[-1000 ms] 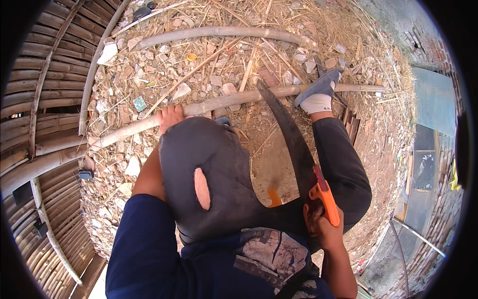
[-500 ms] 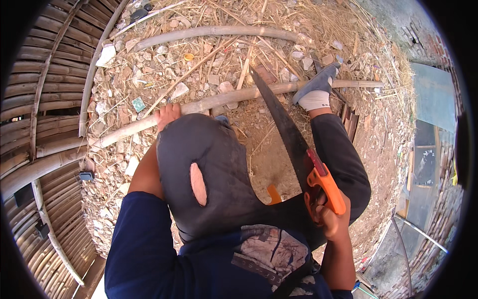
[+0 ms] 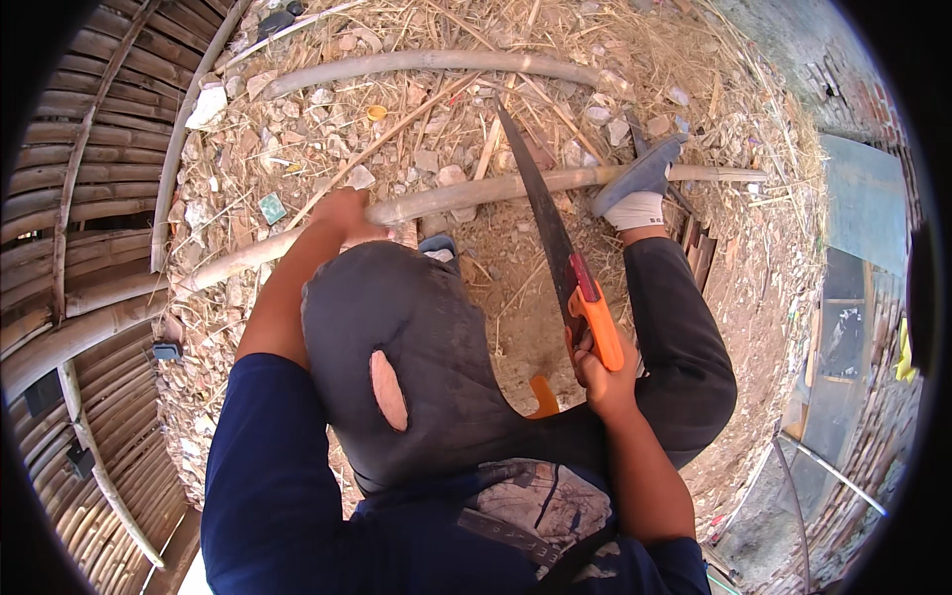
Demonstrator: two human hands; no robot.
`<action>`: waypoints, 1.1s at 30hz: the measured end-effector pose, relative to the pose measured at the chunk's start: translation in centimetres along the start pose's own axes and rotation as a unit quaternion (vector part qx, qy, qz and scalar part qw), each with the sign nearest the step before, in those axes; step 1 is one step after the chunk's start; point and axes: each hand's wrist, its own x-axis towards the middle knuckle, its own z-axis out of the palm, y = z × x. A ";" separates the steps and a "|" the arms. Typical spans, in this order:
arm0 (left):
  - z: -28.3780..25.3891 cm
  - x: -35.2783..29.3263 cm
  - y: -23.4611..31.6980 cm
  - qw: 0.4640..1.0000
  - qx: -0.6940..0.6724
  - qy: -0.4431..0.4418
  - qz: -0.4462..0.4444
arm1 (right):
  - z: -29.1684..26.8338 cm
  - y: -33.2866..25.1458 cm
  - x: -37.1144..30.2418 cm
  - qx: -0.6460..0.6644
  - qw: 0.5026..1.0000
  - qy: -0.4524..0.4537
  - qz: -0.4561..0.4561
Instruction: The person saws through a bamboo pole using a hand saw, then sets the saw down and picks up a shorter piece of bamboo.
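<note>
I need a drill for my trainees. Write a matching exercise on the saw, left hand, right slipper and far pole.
1. Saw
2. Left hand
3. Right slipper
4. Far pole

A. at the near pole, left of the saw
B. beyond the saw's tip
C. orange-handled, in the right hand
D. over the near pole, right of the saw

Pairs: 1-C; 2-A; 3-D; 4-B

From my remote feed, I see a dull metal saw blade, smooth orange plastic handle, matt bamboo pole at upper centre, and matt cloth trousers.
</note>
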 end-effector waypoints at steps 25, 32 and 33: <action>2.0 1.2 1.3 0.996 -0.015 0.070 -0.060 | 1.3 0.9 1.2 -0.012 0.999 0.016 0.042; 2.0 1.4 1.1 0.995 -0.029 0.082 -0.052 | 0.7 0.1 -1.4 0.007 0.999 -0.023 0.048; 1.9 1.3 1.4 0.995 -0.030 0.080 -0.053 | 0.6 0.0 -1.1 0.003 0.998 -0.022 0.056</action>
